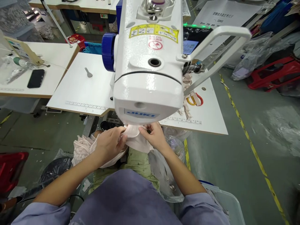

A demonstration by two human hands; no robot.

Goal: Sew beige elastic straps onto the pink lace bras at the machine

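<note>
A pale pink piece of fabric [138, 144], which looks like part of a garment, is stretched between my two hands under the head of a white sewing machine [147, 90]. My left hand [110, 142] pinches its left edge, fingers closed. On the other side my right hand [154, 136] grips the fabric between thumb and fingers. The machine head hides the needle and the far part of the cloth. Beside my left forearm hangs a bunch of pink lace fabric [82, 147], partly over my lap.
Scissors with orange and red handles [195, 99] lie among fabric scraps [187, 112] right of the machine. A small grey tool [88, 72] rests on the white table [77, 84]. A phone [36, 78] is on the left table. A clear plastic bin [228, 200] stands at lower right.
</note>
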